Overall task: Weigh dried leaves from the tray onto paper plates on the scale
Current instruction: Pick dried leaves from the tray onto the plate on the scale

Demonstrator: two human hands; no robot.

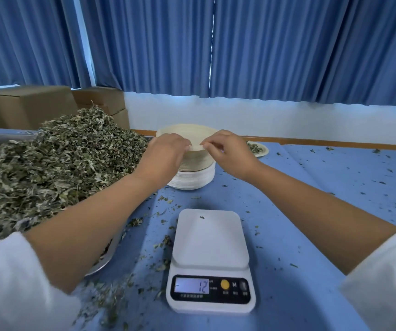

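A tall stack of paper plates (195, 174) stands on the blue table beyond the scale. Both hands reach to its top. My left hand (165, 152) grips the near rim of the top plate (182, 134) with curled fingers. My right hand (225, 151) pinches the same rim from the right. A white digital scale (210, 256) sits near me with nothing on its platform but a leaf crumb; its display reads 12. A big heap of dried leaves (48, 163) fills a metal tray (101, 263) on the left.
A paper plate with some leaves (256, 149) lies behind my right hand. Cardboard boxes (29, 106) stand at the back left under blue curtains. Leaf crumbs are scattered over the blue tablecloth (335, 187).
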